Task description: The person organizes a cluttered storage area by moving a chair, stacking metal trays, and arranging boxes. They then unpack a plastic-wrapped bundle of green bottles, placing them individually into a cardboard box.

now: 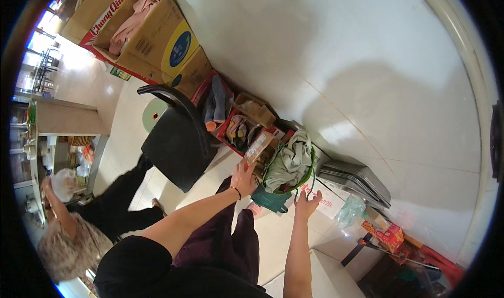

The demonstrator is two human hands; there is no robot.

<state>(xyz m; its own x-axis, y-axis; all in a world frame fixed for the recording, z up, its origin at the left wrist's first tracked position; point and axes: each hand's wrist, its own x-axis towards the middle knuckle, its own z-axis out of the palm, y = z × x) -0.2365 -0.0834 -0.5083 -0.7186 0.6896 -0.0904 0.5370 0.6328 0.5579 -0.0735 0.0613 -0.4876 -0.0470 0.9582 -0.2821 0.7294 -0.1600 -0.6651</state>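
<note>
A green bag (270, 199) stands low in front of me, with crumpled pale grey-green cloth (290, 161) heaped in its top. My left hand (243, 178) is at the bag's left side, beside a small brown cardboard box (261, 147) with a white label. Its fingers are curled in, and what they grip is hidden. On the bag's right side is my right hand (307, 204), fingers spread apart. A thin green handle loop (313, 180) runs up close to its fingertips; I cannot tell whether they touch.
A black chair (178, 146) stands left of the bag. Behind it are a red bin (231, 140) of odds and ends and large cardboard boxes (152, 41). Stacked grey trays (359, 178) lean on the wall at right. Another person (73, 235) is at the far left.
</note>
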